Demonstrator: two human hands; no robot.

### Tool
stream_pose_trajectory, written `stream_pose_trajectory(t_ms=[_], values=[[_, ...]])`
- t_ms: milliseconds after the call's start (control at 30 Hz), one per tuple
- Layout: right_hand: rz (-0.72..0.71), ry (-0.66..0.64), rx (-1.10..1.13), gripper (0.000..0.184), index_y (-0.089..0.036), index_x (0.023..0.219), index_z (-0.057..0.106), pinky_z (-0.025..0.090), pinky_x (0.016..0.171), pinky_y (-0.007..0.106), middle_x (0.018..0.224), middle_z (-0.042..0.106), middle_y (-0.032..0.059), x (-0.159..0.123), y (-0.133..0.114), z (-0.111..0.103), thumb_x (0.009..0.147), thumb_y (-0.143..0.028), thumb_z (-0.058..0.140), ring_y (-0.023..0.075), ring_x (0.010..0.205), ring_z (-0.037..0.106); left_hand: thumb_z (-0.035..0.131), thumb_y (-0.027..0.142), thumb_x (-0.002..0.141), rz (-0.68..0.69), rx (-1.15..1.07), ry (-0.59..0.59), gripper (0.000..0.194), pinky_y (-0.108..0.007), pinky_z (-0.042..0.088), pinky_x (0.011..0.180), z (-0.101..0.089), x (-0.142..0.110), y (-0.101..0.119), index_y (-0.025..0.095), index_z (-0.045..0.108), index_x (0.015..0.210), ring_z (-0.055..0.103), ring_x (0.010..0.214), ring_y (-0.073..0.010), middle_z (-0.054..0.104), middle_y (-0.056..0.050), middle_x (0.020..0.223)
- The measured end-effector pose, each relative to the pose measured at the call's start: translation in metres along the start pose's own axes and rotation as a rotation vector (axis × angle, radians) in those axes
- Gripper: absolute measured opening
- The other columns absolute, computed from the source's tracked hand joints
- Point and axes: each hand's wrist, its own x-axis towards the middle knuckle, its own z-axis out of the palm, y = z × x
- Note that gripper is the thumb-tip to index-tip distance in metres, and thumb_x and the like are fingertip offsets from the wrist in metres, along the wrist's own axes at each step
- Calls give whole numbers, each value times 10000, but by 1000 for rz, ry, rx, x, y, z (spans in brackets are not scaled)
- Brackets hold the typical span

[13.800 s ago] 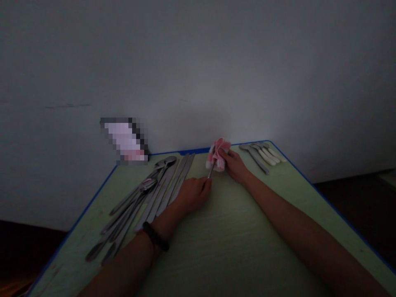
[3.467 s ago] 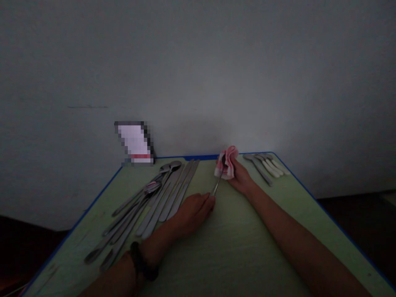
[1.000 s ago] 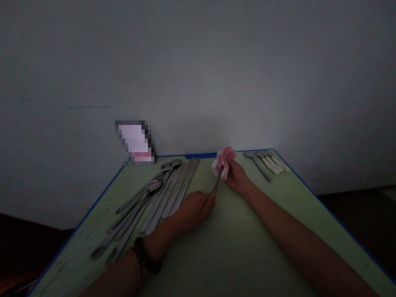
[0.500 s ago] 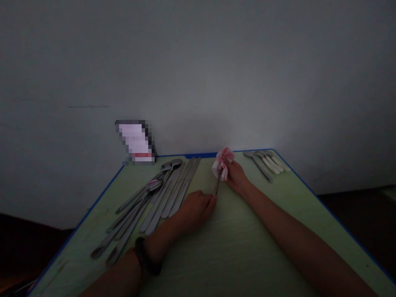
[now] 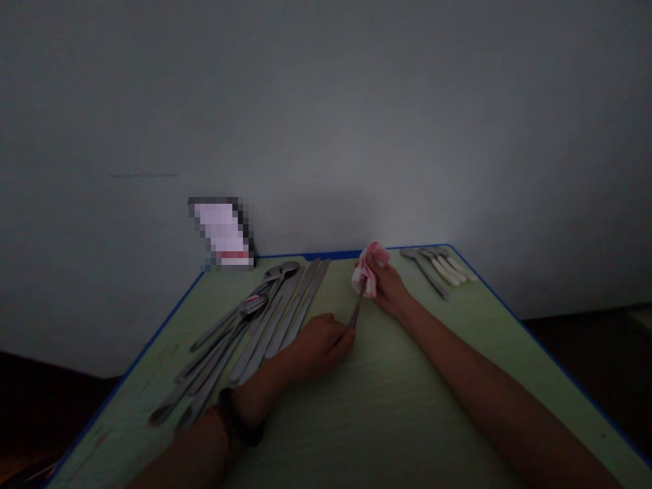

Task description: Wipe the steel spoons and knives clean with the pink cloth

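My left hand (image 5: 318, 344) rests on the green table (image 5: 387, 407) and pinches the handle end of a metal spoon (image 5: 355, 312). The spoon's far end is wrapped in a pink and white cloth (image 5: 367, 269), which my right hand (image 5: 390, 288) grips around it. A dark band sits on my left wrist. Both hands are near the middle of the table's far half, and the spoon's bowl is hidden inside the cloth.
Several long metal knives and spoons (image 5: 255, 322) lie fanned out on the left. A few utensils with white handles (image 5: 439, 267) lie at the far right corner. A blurred-out object (image 5: 221, 234) stands at the back left against the grey wall. The table has a blue edge (image 5: 540, 339).
The cloth and my right hand shifted slightly along the spoon over the last second. My left hand stayed on the handle. The cutlery piles have not moved.
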Motion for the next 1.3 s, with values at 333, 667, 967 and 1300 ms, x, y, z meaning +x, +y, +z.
stream_pose_trajectory(t_ms=[333,667,967,1300], values=[[24,-3,-93,335,-154,739,577,429,485,180,601,605,-41,0,1,0,599,-375,786,71,497,524,275,328,951,-55,-57,21,453,-268,366,621,-2,1,4,151,540,629,489,614,-143,549,-40,633],[-58,97,-15,166,-166,744,639,489,616,204,715,684,-16,6,5,-5,630,-193,758,87,609,597,270,359,948,-104,-72,50,463,-266,360,597,3,2,0,151,549,643,470,593,-134,501,-13,604],[-73,55,-60,236,-180,717,586,436,462,207,601,610,-38,2,3,-1,704,-379,713,86,476,513,270,357,945,-88,-113,39,458,-275,352,602,1,2,1,157,530,625,469,590,-138,499,-18,617],[-130,106,35,311,-188,772,559,488,549,235,622,605,-27,-4,2,8,719,-471,676,112,563,576,220,331,944,-96,-202,12,424,-255,342,580,-2,3,-1,182,431,607,427,557,-125,449,3,592]])
